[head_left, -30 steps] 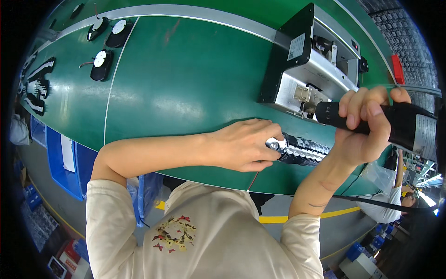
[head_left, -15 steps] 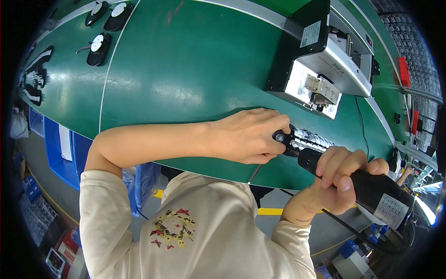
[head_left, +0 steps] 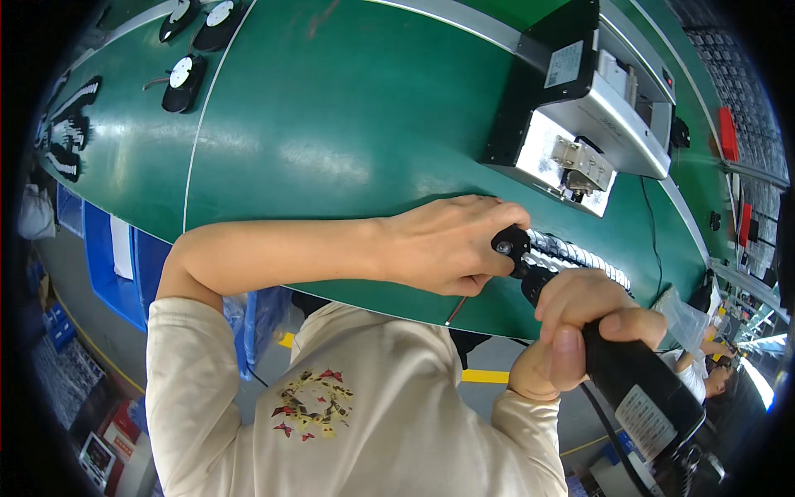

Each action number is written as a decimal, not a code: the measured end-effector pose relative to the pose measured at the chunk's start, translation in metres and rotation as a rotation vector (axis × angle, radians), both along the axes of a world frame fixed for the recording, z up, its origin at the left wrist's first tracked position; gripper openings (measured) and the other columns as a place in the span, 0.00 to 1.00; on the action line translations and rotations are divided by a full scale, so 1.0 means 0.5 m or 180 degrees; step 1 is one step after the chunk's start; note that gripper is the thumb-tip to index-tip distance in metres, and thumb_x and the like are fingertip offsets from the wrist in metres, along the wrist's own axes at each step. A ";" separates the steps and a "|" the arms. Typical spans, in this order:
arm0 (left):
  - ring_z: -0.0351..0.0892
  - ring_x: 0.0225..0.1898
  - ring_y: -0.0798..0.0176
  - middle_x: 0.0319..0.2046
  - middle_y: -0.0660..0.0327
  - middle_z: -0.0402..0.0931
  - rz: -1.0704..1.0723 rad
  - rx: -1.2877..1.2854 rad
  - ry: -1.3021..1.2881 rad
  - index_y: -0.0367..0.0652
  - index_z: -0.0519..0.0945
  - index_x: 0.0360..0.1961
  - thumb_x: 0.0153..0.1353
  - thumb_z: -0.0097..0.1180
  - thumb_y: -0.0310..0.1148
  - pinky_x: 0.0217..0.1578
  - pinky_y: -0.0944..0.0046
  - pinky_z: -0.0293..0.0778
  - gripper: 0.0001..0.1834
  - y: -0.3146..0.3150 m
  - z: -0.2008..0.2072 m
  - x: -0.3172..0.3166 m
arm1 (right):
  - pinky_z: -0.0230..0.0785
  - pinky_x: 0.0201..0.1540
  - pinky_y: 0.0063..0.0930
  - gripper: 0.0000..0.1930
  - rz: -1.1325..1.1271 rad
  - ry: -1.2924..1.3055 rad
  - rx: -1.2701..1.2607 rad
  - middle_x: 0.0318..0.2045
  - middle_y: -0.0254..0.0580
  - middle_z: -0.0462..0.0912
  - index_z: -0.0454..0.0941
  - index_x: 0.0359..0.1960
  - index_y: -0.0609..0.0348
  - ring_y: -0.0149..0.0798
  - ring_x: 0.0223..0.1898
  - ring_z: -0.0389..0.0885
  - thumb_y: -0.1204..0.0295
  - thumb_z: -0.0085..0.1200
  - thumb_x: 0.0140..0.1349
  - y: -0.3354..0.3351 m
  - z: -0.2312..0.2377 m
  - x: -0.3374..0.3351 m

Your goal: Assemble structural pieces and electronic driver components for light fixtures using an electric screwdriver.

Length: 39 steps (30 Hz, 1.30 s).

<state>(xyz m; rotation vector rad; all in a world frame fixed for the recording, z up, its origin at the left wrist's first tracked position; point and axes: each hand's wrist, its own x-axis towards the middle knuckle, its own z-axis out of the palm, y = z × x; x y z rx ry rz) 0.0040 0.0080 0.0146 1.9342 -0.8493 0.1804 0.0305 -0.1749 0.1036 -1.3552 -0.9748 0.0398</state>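
Note:
My right hand [head_left: 584,319] is wrapped round a black electric screwdriver [head_left: 642,402] with a white label and a cable at its rear. Its nose points left, close to a small black part [head_left: 508,245] with a rounded end and a screw-like centre. My left hand [head_left: 447,244] grips that part near the table's front edge, fingers closed on it. Whether the screwdriver tip touches the part is hidden. Beside both, a shiny silver row of ribbed pieces [head_left: 580,255] runs away to the right, partly behind my right hand.
A black and silver machine [head_left: 603,128], like a screw feeder, stands on the green table [head_left: 348,99]. Several black oval pieces with white discs [head_left: 184,79] lie far left, near dark striped parts [head_left: 70,128]. A blue bin [head_left: 108,257] is below the left edge. Another person [head_left: 700,373] appears at right.
The screwdriver's rear has swung down and toward me, and my right hand has shifted left with it. My left hand keeps its grip on the black part. The view has shifted slightly.

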 end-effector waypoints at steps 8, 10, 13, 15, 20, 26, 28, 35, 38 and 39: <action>0.73 0.53 0.50 0.53 0.56 0.71 0.0015 0.0044 -0.0031 0.49 0.84 0.40 0.42 0.69 0.28 0.51 0.51 0.71 0.18 0.007 0.007 0.010 | 0.74 0.20 0.27 0.31 -0.0168 0.0144 0.1356 0.19 0.31 0.74 0.62 0.63 0.51 0.30 0.14 0.73 0.76 0.60 0.56 -0.049 0.050 0.015; 0.71 0.57 0.51 0.53 0.59 0.73 -0.0191 0.0178 0.0271 0.50 0.83 0.40 0.41 0.69 0.28 0.54 0.51 0.66 0.20 0.044 0.046 0.010 | 0.74 0.19 0.18 0.31 -0.0094 0.0027 0.1576 0.19 0.28 0.73 0.66 0.61 0.51 0.24 0.14 0.75 0.75 0.60 0.54 -0.074 0.077 0.027; 0.69 0.59 0.52 0.53 0.62 0.74 -0.0242 0.0762 0.0446 0.51 0.82 0.38 0.39 0.68 0.27 0.56 0.52 0.61 0.20 0.140 0.101 0.030 | 0.74 0.19 0.18 0.31 -0.0192 -0.0048 0.1596 0.18 0.29 0.73 0.65 0.62 0.51 0.25 0.13 0.75 0.76 0.59 0.54 -0.091 0.084 0.039; 0.69 0.59 0.52 0.53 0.63 0.75 0.0013 0.1030 0.0386 0.51 0.80 0.38 0.39 0.69 0.28 0.58 0.50 0.58 0.20 0.189 0.111 0.070 | 0.74 0.19 0.19 0.32 -0.0262 -0.0025 0.1561 0.17 0.29 0.73 0.63 0.62 0.52 0.26 0.13 0.74 0.77 0.58 0.54 -0.097 0.072 0.040; 0.74 0.58 0.54 0.54 0.55 0.76 0.2152 0.0202 -0.0351 0.43 0.78 0.46 0.51 0.67 0.32 0.57 0.56 0.69 0.20 0.318 0.050 0.278 | 0.73 0.17 0.26 0.34 -0.0385 -0.0291 0.1113 0.18 0.33 0.74 0.57 0.61 0.53 0.31 0.13 0.74 0.80 0.57 0.52 -0.110 0.060 0.043; 0.77 0.45 0.50 0.39 0.53 0.76 0.3478 0.0942 -0.0504 0.42 0.77 0.39 0.52 0.68 0.33 0.50 0.55 0.72 0.16 0.506 -0.025 0.471 | 0.71 0.17 0.27 0.31 -0.0458 -0.0076 0.1145 0.18 0.34 0.73 0.59 0.59 0.55 0.31 0.13 0.72 0.78 0.60 0.54 -0.088 0.043 0.047; 0.78 0.43 0.51 0.40 0.52 0.76 0.3431 0.1089 -0.0064 0.41 0.78 0.36 0.54 0.69 0.37 0.47 0.56 0.74 0.15 0.499 -0.010 0.478 | 0.70 0.17 0.27 0.31 -0.0639 -0.0043 0.1190 0.18 0.33 0.73 0.60 0.58 0.54 0.30 0.13 0.72 0.77 0.61 0.54 -0.089 0.044 0.043; 0.80 0.35 0.62 0.30 0.53 0.80 0.3147 -0.0003 0.0827 0.34 0.77 0.37 0.73 0.46 0.41 0.37 0.59 0.74 0.18 0.378 0.150 0.269 | 0.70 0.18 0.27 0.31 -0.0423 -0.0050 0.1176 0.20 0.35 0.74 0.60 0.59 0.54 0.31 0.13 0.71 0.79 0.61 0.54 -0.129 0.044 0.041; 0.78 0.34 0.56 0.31 0.52 0.78 0.2552 0.0731 0.0190 0.33 0.75 0.37 0.74 0.43 0.37 0.38 0.55 0.72 0.17 0.332 0.090 0.144 | 0.71 0.19 0.29 0.32 -0.0217 -0.0023 0.1003 0.21 0.36 0.75 0.59 0.60 0.53 0.32 0.14 0.72 0.80 0.59 0.54 -0.128 0.048 0.043; 0.76 0.36 0.52 0.33 0.50 0.76 0.2405 0.1096 0.0011 0.33 0.76 0.37 0.73 0.43 0.36 0.40 0.54 0.71 0.16 0.320 0.065 0.118 | 0.71 0.19 0.29 0.32 -0.0138 -0.0031 0.0934 0.21 0.36 0.75 0.59 0.60 0.53 0.32 0.14 0.72 0.80 0.59 0.54 -0.124 0.049 0.045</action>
